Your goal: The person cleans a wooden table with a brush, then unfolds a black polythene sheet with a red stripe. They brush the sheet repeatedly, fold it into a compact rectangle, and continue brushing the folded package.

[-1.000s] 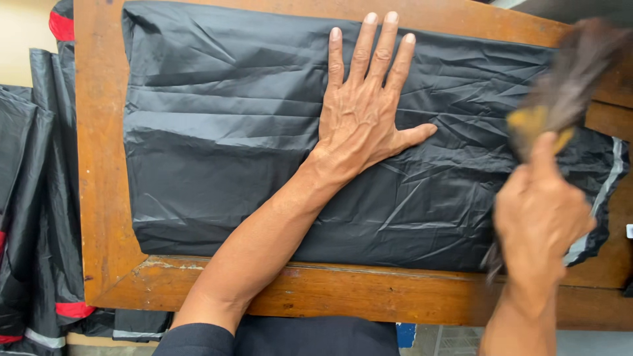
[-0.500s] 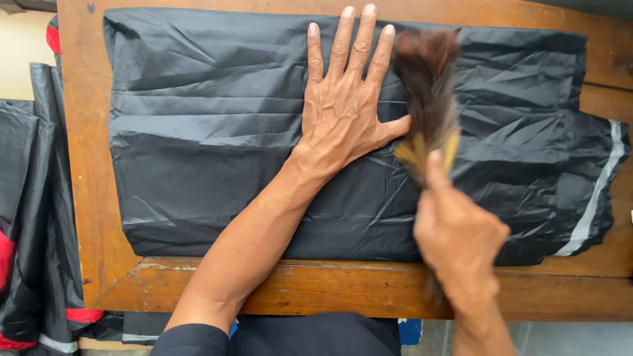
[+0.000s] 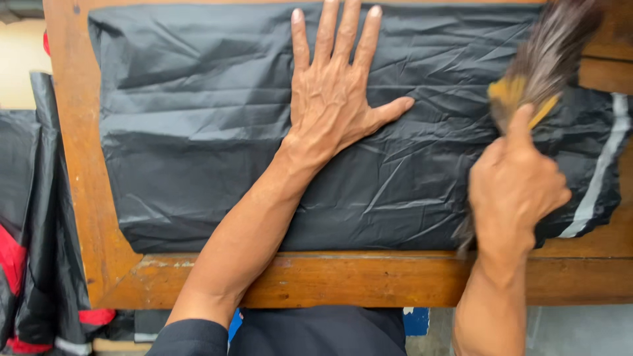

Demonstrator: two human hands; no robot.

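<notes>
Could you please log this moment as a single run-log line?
left hand: flat on black fabric | right hand: grip on brush above fabric's right end | support: wooden table

Bare forearms; dark sleeve at left upper arm, perhaps navy; dark top.

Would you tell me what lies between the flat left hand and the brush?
Only bare, creased black fabric shows in the head view between the left hand and the brush.
</notes>
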